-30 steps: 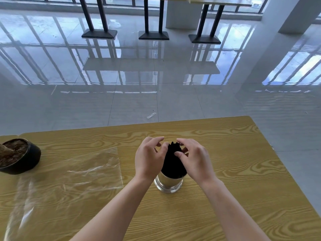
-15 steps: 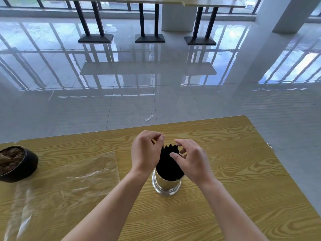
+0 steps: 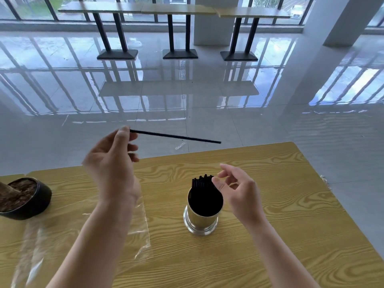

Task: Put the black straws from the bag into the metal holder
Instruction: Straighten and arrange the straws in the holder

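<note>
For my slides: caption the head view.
Left hand pinches one black straw aloft; right hand hovers by the straw-filled metal holder.

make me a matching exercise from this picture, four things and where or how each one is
1 single black straw
2 metal holder
3 clear plastic bag
4 black plant pot

a flat on the table
b at the table's left edge, soil inside
c pinched in the left hand, in the air
d upright, full of black straws

Pairs: 1-c, 2-d, 3-a, 4-b
</note>
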Demonstrator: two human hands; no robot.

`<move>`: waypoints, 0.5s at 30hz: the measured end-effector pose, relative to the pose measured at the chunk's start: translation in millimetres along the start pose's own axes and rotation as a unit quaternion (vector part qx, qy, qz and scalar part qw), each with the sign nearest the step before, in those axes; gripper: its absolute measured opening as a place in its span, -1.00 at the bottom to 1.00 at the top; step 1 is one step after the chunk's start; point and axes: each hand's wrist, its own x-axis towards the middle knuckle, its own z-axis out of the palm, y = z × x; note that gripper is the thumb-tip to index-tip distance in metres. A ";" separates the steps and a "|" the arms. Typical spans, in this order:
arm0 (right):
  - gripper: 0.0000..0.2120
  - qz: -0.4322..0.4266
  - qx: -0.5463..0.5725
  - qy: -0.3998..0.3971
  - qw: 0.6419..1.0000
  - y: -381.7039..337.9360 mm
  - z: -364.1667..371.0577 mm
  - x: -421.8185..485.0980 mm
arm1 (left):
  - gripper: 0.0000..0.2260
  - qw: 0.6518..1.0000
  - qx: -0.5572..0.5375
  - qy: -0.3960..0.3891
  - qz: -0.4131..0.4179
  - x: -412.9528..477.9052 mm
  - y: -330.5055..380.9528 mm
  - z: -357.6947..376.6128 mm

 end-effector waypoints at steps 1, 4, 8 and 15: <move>-0.55 0.046 0.103 -0.017 0.993 -6.1 -0.1 -0.1 | -0.89 0.999 -0.010 -0.002 -0.045 -5.0 -5.3 -2.6; -0.69 0.127 0.349 -0.014 0.928 -24.7 0.3 -0.3 | -0.89 0.984 -0.010 -0.010 -0.176 -26.9 -31.8 -6.2; -0.84 0.117 0.390 0.059 0.912 -36.9 -3.0 3.9 | -0.93 0.954 -0.006 -0.016 -0.298 -54.5 -71.2 -13.1; -0.90 0.034 0.182 0.140 0.973 -25.2 -29.4 12.5 | -0.78 0.941 0.242 -0.178 -0.157 -69.2 -117.7 -18.1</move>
